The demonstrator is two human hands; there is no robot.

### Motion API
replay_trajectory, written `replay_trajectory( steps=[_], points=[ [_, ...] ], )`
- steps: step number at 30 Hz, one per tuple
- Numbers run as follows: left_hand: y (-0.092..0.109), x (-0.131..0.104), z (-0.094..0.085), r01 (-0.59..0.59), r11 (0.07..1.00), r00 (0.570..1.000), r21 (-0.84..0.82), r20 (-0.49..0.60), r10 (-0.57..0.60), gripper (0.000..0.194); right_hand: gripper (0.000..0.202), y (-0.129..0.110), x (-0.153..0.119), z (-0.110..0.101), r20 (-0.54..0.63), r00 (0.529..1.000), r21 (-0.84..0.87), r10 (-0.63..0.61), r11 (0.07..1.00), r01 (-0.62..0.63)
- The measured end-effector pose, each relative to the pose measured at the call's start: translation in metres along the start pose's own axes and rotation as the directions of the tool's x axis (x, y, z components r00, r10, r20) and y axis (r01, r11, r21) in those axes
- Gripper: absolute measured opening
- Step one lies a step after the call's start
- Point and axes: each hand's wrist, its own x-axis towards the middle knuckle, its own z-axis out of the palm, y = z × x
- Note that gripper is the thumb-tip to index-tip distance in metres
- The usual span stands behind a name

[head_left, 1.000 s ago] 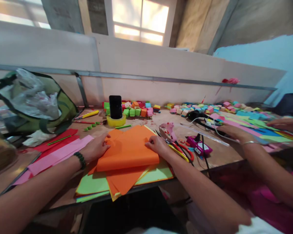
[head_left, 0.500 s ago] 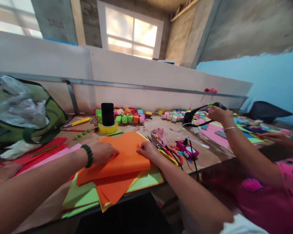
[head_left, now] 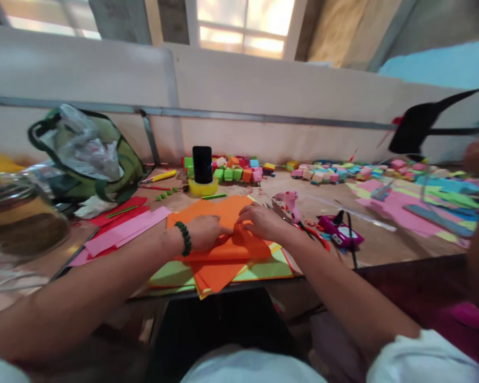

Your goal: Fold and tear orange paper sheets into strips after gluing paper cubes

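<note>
The counter (head_left: 379, 251) runs across the middle of the frame. At left, a green bag (head_left: 128, 162) stuffed with clear plastic stands behind a glass jar (head_left: 24, 226). At lower centre, the orange paper (head_left: 229, 205) lies over light green sheets (head_left: 263, 270) at the counter's near edge, its near part curled over.

The left hand (head_left: 203, 233) rests on the orange paper, index finger extended; the right hand (head_left: 263, 221) has bent fingers on it, just beside. Whether either hand pinches the paper, I cannot tell.

Left of them lie pink strips (head_left: 123, 234). At right of centre are a purple adapter (head_left: 339, 232) and a pink glue gun (head_left: 291, 206). Above the paper, a black phone (head_left: 203, 164) stands upright at a yellow tape roll (head_left: 203, 188), beside small coloured paper blocks (head_left: 228, 174).
</note>
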Motion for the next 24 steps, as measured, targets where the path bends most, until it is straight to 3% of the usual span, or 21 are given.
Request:
replay_trajectory(
  steps=[3, 10, 17, 24],
  points=[
    [0.005, -0.005, -0.005, -0.01, 1.0, 0.999, 0.013, 0.034, 0.009, 0.034, 0.035, -0.017, -0.003, 0.001, 0.074, 0.986, 0.008, -0.148, 0.989, 0.148],
    [0.01, -0.012, -0.001, -0.02, 1.0, 1.0, 0.019, 0.003, 0.02, 0.048, 0.034, -0.04, -0.032, 0.008, 0.104, 0.959, 0.012, -0.263, 0.965, 0.263],
    [0.012, -0.014, 0.004, 0.016, 0.998, 1.0, 0.066, 0.021, -0.017, 0.063, 0.041, -0.043, -0.046, 0.019, 0.047, 0.936, 0.084, -0.348, 0.935, 0.343],
    [0.012, -0.016, 0.006, 0.035, 0.996, 0.999, 0.086, 0.034, -0.038, 0.067, 0.033, -0.049, -0.059, 0.015, -0.023, 0.886, 0.011, -0.463, 0.886, 0.464]
  ],
)
